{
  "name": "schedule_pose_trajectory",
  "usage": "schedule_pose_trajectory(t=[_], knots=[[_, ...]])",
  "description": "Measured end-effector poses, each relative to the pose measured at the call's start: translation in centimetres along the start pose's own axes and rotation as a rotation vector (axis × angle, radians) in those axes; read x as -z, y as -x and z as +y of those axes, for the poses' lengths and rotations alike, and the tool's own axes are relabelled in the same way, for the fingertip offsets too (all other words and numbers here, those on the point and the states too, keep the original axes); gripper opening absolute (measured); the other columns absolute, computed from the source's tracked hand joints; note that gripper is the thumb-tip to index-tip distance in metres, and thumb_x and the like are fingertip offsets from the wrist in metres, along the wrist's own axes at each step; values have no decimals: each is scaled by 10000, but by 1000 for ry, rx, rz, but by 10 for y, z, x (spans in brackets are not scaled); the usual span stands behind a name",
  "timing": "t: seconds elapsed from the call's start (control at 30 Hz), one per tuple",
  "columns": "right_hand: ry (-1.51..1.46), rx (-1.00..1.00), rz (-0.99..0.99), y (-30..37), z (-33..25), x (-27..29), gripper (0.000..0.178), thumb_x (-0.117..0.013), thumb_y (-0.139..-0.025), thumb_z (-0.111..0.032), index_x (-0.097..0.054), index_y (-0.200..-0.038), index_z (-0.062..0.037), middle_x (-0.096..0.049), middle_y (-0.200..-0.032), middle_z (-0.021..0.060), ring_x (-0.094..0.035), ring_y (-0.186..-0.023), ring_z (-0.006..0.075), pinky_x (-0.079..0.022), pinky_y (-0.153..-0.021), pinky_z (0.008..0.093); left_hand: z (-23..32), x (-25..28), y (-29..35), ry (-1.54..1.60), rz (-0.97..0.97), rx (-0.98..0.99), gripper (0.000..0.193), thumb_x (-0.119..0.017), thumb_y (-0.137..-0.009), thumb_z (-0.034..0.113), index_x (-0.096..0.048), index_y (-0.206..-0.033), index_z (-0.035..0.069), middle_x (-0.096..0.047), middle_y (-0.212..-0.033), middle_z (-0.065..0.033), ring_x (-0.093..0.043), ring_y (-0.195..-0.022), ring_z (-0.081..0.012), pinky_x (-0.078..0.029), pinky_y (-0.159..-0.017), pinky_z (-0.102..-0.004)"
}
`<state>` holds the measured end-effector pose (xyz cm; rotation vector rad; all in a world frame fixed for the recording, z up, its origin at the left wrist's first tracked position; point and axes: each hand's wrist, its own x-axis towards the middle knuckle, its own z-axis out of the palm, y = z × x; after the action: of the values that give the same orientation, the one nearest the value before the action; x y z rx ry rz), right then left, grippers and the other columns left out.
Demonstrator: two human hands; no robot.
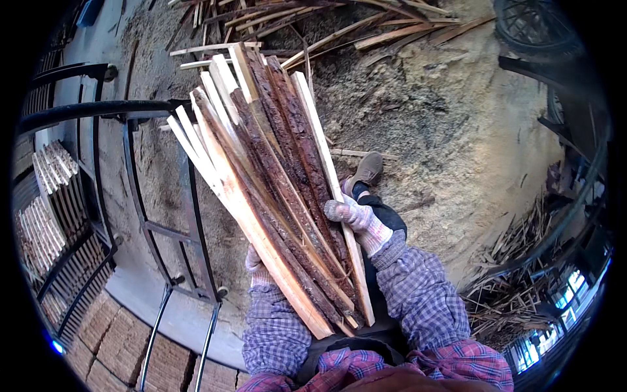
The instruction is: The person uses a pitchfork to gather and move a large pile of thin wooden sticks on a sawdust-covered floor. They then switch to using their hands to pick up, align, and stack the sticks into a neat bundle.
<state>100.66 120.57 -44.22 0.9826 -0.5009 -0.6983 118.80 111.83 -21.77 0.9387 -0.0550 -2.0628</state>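
Note:
A bundle of long rough wood strips [274, 170], several with dark bark on them, lies across both my arms in front of my body. Their far ends fan out toward the upper left. My right hand [353, 215], in a pale knitted glove, grips the bundle's right side with the thumb over a pale strip. My left hand [257, 264], gloved the same way, is at the left side under the bundle; its fingers are mostly hidden behind the wood. Checked sleeves cover both forearms.
A black metal frame [189, 228] stands on the left, beside stacked wood strips [52, 176] and brown blocks [117, 333]. Loose wood scraps [274, 19] lie at the far side, more scraps [509, 294] at the right. A spoked wheel [535, 26] is at the upper right. Sawdust covers the ground.

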Motion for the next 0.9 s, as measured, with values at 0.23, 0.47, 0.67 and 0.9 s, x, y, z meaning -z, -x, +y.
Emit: schedule_pose_trajectory(t=[0.23, 0.47, 0.67, 0.9], knots=[[771, 335, 536, -47, 70, -29, 701, -503, -791, -563, -423, -1185, 12, -450, -823, 77, -496, -685, 165, -452, -574, 264, 40, 37, 55, 48, 30, -101, 718, -521, -828, 488, -299, -1354, 53, -383, -1341, -178, -451, -1167, -337, -419, -958, -469], [1341, 326, 691, -157, 205, -66, 608, -662, -785, -267, -382, -1251, 4, -539, -937, 62, -526, -787, 95, -457, -710, 244, 81, 116, 144, 237, 133, -257, 734, -527, -819, 500, -296, -1355, 54, -383, -1341, -179, -456, -1161, -334, -430, -949, -465], [1615, -185, 961, -248, 238, 12, 878, -722, -691, -378, -283, -1334, 28, -489, -1172, 132, -447, -1071, 188, -354, -933, 292, 109, 175, 223, 391, 236, -412, 748, -532, -812, 510, -293, -1355, 56, -383, -1340, -180, -461, -1156, -331, -440, -942, -461], [1520, -215, 1202, -367, 326, -24, 714, -684, -741, -367, -380, -1297, -38, -532, -1107, 87, -535, -986, 171, -443, -844, 286, 140, 185, 229, 535, 347, -534, 763, -537, -804, 522, -290, -1356, 57, -382, -1340, -182, -466, -1150, -327, -450, -934, -456]])
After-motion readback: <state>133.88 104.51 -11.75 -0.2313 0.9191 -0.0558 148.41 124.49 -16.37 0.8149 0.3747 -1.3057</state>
